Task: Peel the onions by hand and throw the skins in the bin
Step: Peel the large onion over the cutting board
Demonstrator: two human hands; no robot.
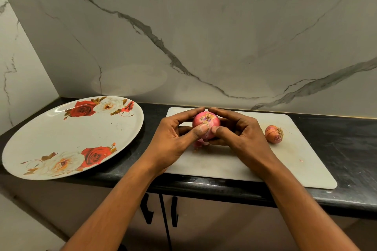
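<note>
A pink-red onion [206, 120] is held just above the white cutting board [295, 161], root end facing me. My left hand [175, 138] grips it from the left, thumb tip pressed on its front. My right hand [238, 134] curls round it from the right, thumb meeting the left thumb at the root. Loose pink skin [201, 144] hangs below the onion between my hands. A second, smaller onion [274, 133] with brown skin and roots lies on the board to the right. No bin is in view.
A large white plate [67, 138] with red rose prints lies on the black counter [346, 142] to the left. A marble wall stands behind. Cabinet doors with black handles [174, 211] are below the counter edge.
</note>
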